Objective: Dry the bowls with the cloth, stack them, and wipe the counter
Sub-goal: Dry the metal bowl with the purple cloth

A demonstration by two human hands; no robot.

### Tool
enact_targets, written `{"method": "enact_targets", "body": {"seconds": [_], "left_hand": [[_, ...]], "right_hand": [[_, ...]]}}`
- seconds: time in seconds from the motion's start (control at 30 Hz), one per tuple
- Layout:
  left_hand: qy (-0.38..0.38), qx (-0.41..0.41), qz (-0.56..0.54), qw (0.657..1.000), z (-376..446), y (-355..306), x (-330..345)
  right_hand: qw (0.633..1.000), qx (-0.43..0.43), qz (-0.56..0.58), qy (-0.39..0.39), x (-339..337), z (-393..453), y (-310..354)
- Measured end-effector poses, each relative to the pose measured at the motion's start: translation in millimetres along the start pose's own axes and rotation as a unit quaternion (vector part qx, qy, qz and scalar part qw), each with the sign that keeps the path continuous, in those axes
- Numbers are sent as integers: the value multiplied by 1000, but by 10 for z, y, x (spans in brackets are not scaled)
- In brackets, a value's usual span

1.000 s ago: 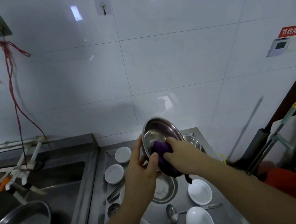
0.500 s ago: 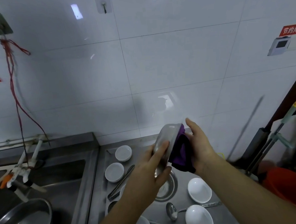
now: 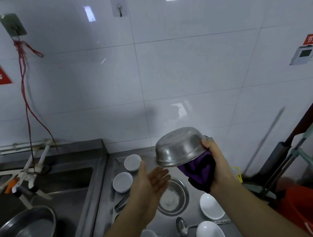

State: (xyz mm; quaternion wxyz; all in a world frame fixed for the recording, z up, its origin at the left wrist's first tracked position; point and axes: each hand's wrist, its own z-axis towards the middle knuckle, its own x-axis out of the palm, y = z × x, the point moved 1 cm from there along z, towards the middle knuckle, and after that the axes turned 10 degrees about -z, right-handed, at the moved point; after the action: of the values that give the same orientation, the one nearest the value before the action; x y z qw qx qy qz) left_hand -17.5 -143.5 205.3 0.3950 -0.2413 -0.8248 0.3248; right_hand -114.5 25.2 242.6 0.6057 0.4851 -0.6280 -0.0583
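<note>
Fingers of right hand mostly behind steel bowl, purple cloth.

red wall sign reads "节约", cropped

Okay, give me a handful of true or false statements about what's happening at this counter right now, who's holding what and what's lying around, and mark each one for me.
1. The right hand holds the steel bowl upside down, with the purple cloth. True.
2. The left hand grips the bowl's rim. False: it is open, palm up, and off the bowl.
3. A second steel bowl sits on the counter below the hands. True.
4. The small white dishes are stacked in one pile. False: they lie apart on the counter.
5. A ladle lies on the counter. True.
</note>
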Motion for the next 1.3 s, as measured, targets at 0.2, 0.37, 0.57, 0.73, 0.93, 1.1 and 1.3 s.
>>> {"method": "enact_targets", "body": {"seconds": [0.2,0.37,0.57,0.73,0.93,1.1,1.3], "left_hand": [[76,0,-206,976,-49,16,90],[64,29,-278,958,-24,-133,79],[55,97,-99,989,2,-403,-56],[56,126,0,990,-95,-453,-66],[94,93,17,991,-380,-424,190],[180,77,47,980,-495,-374,220],[192,33,60,979,-561,-263,108]], "right_hand": [[998,52,-39,-11,-155,-84,-296],[989,116,-60,-70,-290,-157,-535],[972,88,-110,-187,-585,-268,-683],[958,-65,-157,-230,-258,-257,-170],[781,-378,-490,-91,232,-478,77],[468,-478,-734,115,261,-516,-129],[478,-481,-724,126,268,-515,-127]]}}
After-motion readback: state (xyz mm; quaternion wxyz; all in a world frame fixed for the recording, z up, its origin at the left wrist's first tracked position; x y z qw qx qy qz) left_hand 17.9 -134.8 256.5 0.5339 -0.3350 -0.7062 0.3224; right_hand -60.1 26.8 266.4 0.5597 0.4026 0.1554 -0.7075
